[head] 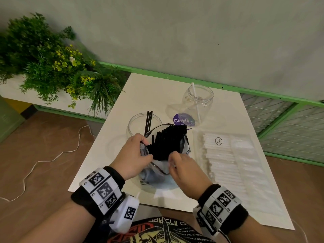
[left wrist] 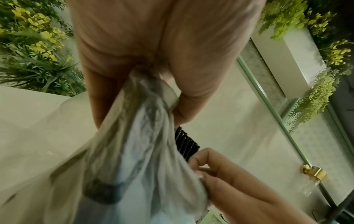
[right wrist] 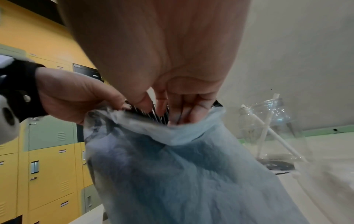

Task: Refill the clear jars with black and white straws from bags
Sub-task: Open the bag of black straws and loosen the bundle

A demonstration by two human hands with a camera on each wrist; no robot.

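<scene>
Now black straws [head: 168,142] between both hands' fingers [head: 147,156], bag-wrapped.

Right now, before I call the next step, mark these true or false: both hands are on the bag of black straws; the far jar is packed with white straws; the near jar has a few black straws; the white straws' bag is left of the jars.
1. Both the left hand and right hand grip the bag of black straws: true.
2. The far jar is packed: false, one white straw shows.
3. The near jar holds a few black straws: true.
4. The bag of white straws lies left: false, it lies right.
</scene>
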